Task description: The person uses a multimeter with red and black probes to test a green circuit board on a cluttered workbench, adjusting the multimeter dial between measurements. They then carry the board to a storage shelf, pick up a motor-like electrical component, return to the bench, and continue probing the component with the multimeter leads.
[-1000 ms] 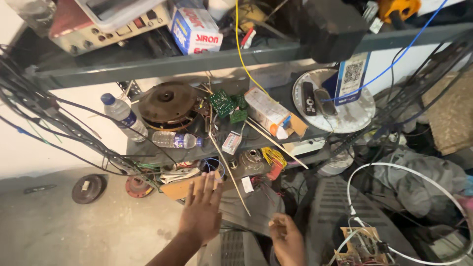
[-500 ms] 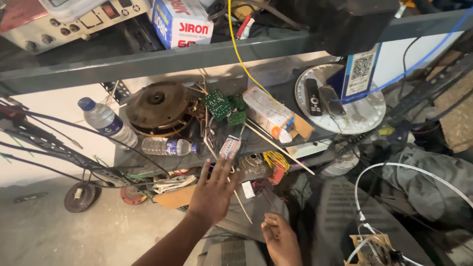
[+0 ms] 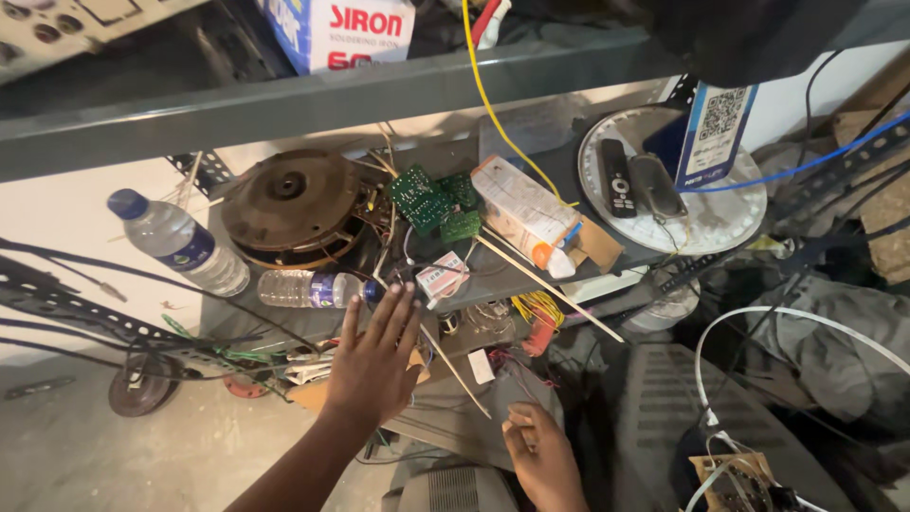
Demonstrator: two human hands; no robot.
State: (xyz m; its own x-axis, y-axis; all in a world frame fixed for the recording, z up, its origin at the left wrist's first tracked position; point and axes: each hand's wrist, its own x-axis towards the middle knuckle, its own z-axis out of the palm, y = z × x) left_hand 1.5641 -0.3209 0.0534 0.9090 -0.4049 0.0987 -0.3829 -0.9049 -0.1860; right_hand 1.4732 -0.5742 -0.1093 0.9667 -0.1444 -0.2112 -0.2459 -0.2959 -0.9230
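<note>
Small clear bottle (image 3: 308, 288) lying sideways

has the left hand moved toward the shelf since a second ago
Yes. The left hand has reached up and forward; its fingertips now touch the edge of the grey metal shelf, beside the lying clear plastic bottle.

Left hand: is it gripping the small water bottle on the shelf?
No, the left hand is spread flat with fingers open, its fingertips just beside the lying small water bottle.

Rusty round motor (image 3: 289, 204) on shelf; green circuit boards (image 3: 431, 201) beside it; two remotes (image 3: 637, 180) on white disc (image 3: 730, 213); upright water bottle (image 3: 178, 243) at left.
</note>
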